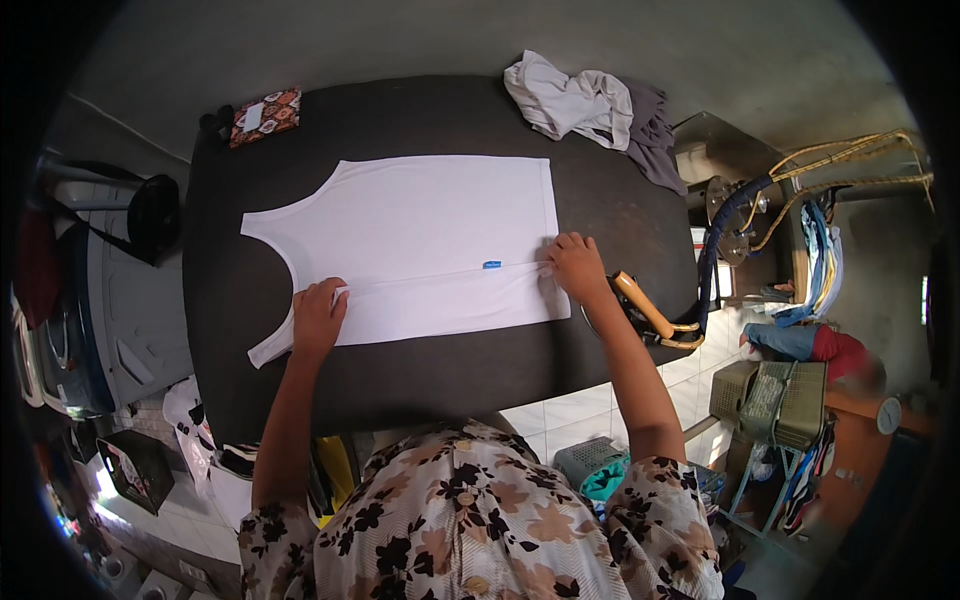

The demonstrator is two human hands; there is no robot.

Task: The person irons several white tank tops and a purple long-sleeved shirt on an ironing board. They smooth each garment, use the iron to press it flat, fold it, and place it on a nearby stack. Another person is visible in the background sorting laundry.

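Observation:
A white sleeveless undershirt (435,217) lies flat across a dark cloth-covered table (420,382), its neck end to the left and its hem to the right. A seam line runs lengthwise along it, with a small blue label (492,265) beside the line. At the neck-end part of this line, my left hand (319,311) has the cloth between thumb and fingers. My right hand (577,262) grips the hem where the line meets it. Just right of my right forearm stands an iron (643,304) with an orange-brown handle, partly hidden by the arm.
Crumpled white cloth (570,101) and grey cloth (649,131) lie at the table's far right corner. A patterned book (266,118) is at the far left. The iron's wrapped cord (716,240) rises at the right. Beyond are baskets (780,405) and a person (817,349).

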